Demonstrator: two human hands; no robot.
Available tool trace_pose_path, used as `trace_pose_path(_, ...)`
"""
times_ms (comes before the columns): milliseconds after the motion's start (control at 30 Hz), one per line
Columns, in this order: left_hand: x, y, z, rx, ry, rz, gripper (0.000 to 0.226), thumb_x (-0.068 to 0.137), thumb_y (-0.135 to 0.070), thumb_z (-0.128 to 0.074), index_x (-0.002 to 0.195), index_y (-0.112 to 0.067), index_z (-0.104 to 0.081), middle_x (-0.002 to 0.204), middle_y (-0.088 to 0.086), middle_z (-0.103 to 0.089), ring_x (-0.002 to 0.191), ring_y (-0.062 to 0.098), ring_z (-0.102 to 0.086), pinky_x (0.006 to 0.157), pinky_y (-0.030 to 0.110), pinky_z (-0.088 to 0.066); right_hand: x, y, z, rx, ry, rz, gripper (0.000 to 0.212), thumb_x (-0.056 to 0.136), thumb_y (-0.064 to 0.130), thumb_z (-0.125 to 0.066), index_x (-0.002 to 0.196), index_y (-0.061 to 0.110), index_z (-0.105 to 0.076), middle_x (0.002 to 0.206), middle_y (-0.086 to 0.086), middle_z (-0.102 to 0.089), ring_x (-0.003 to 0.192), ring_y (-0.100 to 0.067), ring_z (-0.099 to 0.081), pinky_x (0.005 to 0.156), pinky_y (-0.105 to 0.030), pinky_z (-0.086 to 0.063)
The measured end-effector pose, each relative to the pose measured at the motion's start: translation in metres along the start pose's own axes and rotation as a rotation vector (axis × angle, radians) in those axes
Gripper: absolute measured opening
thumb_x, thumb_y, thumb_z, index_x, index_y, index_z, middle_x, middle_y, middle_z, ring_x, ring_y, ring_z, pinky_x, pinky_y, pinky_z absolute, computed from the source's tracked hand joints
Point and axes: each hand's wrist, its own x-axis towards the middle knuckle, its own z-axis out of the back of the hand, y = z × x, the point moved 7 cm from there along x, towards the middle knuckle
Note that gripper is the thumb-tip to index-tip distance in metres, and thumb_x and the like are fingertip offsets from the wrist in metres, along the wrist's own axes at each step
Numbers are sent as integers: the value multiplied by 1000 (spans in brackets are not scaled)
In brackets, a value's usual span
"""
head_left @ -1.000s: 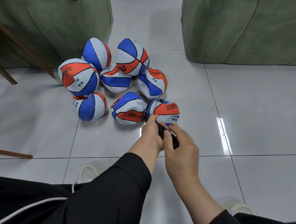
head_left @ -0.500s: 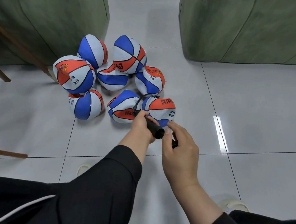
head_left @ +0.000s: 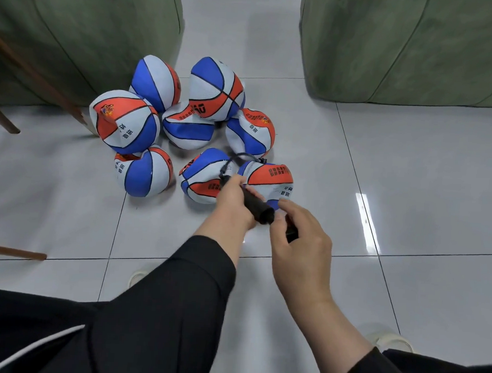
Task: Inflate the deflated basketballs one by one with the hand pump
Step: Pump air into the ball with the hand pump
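Several deflated blue, white and orange basketballs lie in a cluster on the tiled floor. The nearest ball sits at the cluster's right front. My left hand grips the barrel of a black hand pump. A thin black hose loops from the pump's far end to the top of that nearest ball. My right hand holds the pump's black handle, pulled a little way out of the barrel. Another dented ball lies just left of the pump.
Two green upholstered seats stand behind, one at the left and one at the right, with a floor gap between. Wooden legs slant at the left, and a wooden stick lies at the left edge. My pale slippers rest on the tiles.
The pump has lifted and tilted, its hose now looping in view. My right hand has drawn the handle back from the barrel, which was closed up a second ago.
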Motion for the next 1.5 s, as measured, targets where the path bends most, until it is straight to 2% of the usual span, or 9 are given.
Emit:
trace_pose_path(167,11,-34,16,-4,-113,-27,25,90,-14,-69,72,-15,-51,49,-4,-51,33,11,-46,39,19,-46,-7,17,10,50,-28,68,46,92,41,-46,118,14,-74,114,7,-73,104,-10,-67,91,-41,-57)
trace_pose_path(300,6,0,6,-32,-37,25,27,89,-14,-64,68,-17,-48,50,-7,-49,32,8,-43,38,16,-42,-2,3,8,25,-50,-18,53,92,49,-42,121,17,-72,115,8,-70,106,-10,-65,91,-41,-56)
trace_pose_path(467,-7,34,-8,29,12,27,27,93,-17,-59,68,-16,-47,48,-5,-47,32,10,-41,40,17,-44,1,-8,4,-8,-49,-38,26,98,35,-60,117,21,-72,109,15,-64,101,-4,-61,90,-38,-57)
trace_pose_path(667,-12,39,-4,78,-4,14,31,97,-17,-59,69,-14,-46,43,-3,-44,29,13,-42,43,23,-50,1,-14,-5,-32,38,-71,19,99,27,-62,113,24,-75,106,13,-70,98,-3,-63,90,-31,-55)
trace_pose_path(867,0,6,-7,68,0,-19,28,94,-15,-63,71,-17,-46,48,-5,-47,34,8,-42,42,16,-43,-2,-14,2,4,-22,-67,25,97,28,-63,115,18,-77,113,5,-74,104,-11,-69,92,-40,-57)
trace_pose_path(967,10,-19,3,56,-40,-43,24,95,-14,-68,77,-13,-51,53,-1,-52,36,10,-49,43,21,-49,-6,-2,10,44,-80,-8,40,92,42,-56,113,15,-77,115,5,-75,105,-10,-70,91,-40,-58)
trace_pose_path(1067,17,-35,13,55,-93,-63,18,94,-15,-74,89,-6,-59,67,5,-60,39,16,-59,44,25,-54,-7,2,12,70,-70,8,43,92,43,-53,114,16,-77,116,6,-75,105,-9,-70,91,-41,-58)
trace_pose_path(1233,21,-40,20,185,-132,-109,17,91,-16,-77,90,-7,-63,58,3,-59,41,14,-57,48,24,-55,-9,1,9,71,-45,26,43,92,42,-52,115,14,-76,118,6,-74,107,-9,-69,91,-42,-59)
trace_pose_path(1500,14,-13,11,307,-89,-215,8,92,-1,-58,85,-4,-58,63,5,-53,41,14,-52,45,23,-49,-9,-11,5,9,-46,33,35,94,34,-57,117,16,-75,116,7,-74,104,-9,-70,88,-41,-60)
